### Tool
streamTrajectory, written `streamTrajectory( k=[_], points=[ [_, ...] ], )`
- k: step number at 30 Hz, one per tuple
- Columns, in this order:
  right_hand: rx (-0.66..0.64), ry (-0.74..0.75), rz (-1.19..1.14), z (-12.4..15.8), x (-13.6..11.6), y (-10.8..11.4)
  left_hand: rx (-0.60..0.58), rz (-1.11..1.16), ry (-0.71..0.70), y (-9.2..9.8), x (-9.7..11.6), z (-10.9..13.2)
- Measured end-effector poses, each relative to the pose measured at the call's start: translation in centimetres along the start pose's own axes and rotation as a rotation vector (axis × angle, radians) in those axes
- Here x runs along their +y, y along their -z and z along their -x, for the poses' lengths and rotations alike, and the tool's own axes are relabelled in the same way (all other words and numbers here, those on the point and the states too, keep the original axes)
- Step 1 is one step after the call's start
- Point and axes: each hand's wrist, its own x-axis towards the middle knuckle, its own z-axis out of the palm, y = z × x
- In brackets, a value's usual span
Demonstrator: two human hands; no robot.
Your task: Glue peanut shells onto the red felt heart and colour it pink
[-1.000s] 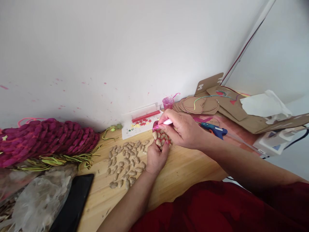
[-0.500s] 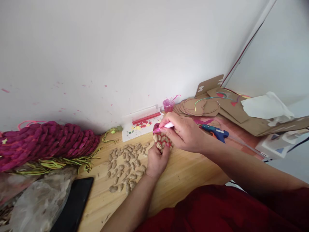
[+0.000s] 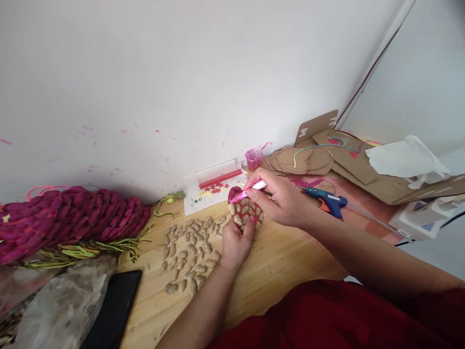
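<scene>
My left hand (image 3: 238, 240) grips the near edge of a piece covered with peanuts (image 3: 247, 209), with red showing between the shells. Its far left part is painted magenta; the rest of the shells are plain tan. In my right hand (image 3: 278, 196) is a paintbrush (image 3: 249, 191) with a whitish-pink handle, pinched between thumb and fingers. The pink brush tip is at the painted left edge of the piece. Loose peanuts (image 3: 192, 252) lie spread on the wooden table (image 3: 276, 276) to the left of my left hand.
A cup of pink paint (image 3: 253, 159) stands by the wall near cardboard cutouts (image 3: 294, 160). Star confetti lies on white paper (image 3: 192, 201). At right is a blue glue gun (image 3: 330, 198). Magenta painted pieces (image 3: 83, 213) are stacked at left, above a plastic bag (image 3: 65, 300) and a black flat object (image 3: 116, 300).
My right hand with the paintbrush has shifted slightly, and the tip now sits a little further left and lower on the piece. More of the piece shows. My left hand keeps its hold.
</scene>
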Motion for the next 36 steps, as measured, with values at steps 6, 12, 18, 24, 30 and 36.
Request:
streamTrajectory(
  k=[6, 12, 18, 24, 30, 36],
  points=[
    [0.04, -0.069, -0.025, 0.2, 0.6, 0.3, 0.001, 0.286, 0.072, -0.4, -0.7, -0.2],
    [0.04, -0.083, 0.004, 0.6, 0.2, 0.0, -0.007, 0.301, 0.063, -0.5, -1.2, -0.2],
    [0.061, -0.028, 0.037, 0.5, -0.1, -0.4, -0.017, 0.215, 0.035, -0.2, -0.8, -0.1],
    [0.061, 0.063, 0.125, 0.1, 0.3, -0.3, -0.017, 0.215, 0.043, -0.2, -0.2, -0.2],
    [0.014, 0.033, 0.06, 0.0, 0.0, 0.1, -0.025, 0.279, 0.054, -0.3, -0.9, -0.2],
    [0.111, 0.054, 0.085, -0.1, 0.7, 0.2, -0.033, 0.368, 0.089, -0.4, -1.3, -0.2]
  ],
)
